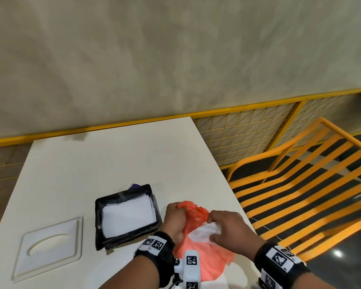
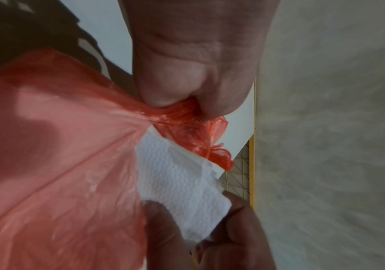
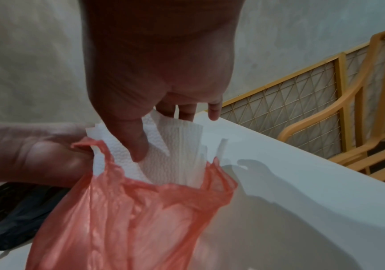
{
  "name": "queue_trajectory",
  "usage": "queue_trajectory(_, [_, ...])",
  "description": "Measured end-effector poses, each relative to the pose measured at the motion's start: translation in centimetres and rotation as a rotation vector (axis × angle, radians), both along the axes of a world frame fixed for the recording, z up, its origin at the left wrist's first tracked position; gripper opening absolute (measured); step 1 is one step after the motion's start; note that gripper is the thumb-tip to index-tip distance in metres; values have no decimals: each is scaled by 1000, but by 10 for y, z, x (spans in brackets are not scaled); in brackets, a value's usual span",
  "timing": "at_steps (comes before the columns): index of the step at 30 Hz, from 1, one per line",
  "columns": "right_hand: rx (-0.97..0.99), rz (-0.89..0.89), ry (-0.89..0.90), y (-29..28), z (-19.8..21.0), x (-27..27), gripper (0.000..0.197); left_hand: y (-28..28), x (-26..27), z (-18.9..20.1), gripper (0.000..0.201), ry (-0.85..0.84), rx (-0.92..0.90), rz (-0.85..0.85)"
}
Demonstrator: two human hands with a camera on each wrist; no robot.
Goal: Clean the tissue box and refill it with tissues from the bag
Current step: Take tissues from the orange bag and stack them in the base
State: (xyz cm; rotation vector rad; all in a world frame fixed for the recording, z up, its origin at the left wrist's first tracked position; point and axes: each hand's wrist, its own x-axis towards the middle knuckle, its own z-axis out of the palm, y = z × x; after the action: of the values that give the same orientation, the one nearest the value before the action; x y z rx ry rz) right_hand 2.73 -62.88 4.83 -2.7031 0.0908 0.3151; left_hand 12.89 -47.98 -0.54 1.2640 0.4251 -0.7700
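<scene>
An orange plastic bag (image 1: pixel 204 259) lies at the table's near edge. My left hand (image 1: pixel 174 216) grips the bunched rim of the bag (image 2: pixel 177 111). My right hand (image 1: pixel 223 228) pinches a stack of white tissues (image 1: pixel 204 231) sticking out of the bag's mouth, thumb in front and fingers behind (image 3: pixel 138 144). The tissues (image 2: pixel 182 182) are partly inside the bag (image 3: pixel 127 210). Left of the bag stands the black tissue box (image 1: pixel 126 214), open, with white tissues lying flat inside it. Its white lid (image 1: pixel 50 253), with an oval slot, lies flat further left.
The white table (image 1: pixel 113 163) stretches ahead to a yellow rail and a grey wall. An orange slatted chair (image 1: pixel 300 184) stands right of the table. Something purple (image 1: pixel 134 186) peeks out behind the box.
</scene>
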Motion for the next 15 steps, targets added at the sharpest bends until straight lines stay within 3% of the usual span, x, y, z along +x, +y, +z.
queue_trajectory(4, [166, -54, -31, -5, 15, -1, 25, 6, -4, -11, 31, -12, 79, -47])
queue_trajectory(9, [296, -171, -163, -22, 40, -2, 35, 21, -12, -23, 16, -309, 485, -210])
queue_trajectory(12, [417, -259, -212, -30, 51, -1, 41, 28, -15, -26, 17, -383, 537, -284])
queue_trajectory(15, [534, -369, -281, -37, 62, 3, 40, 33, -15, -31, 5, -492, 685, -486])
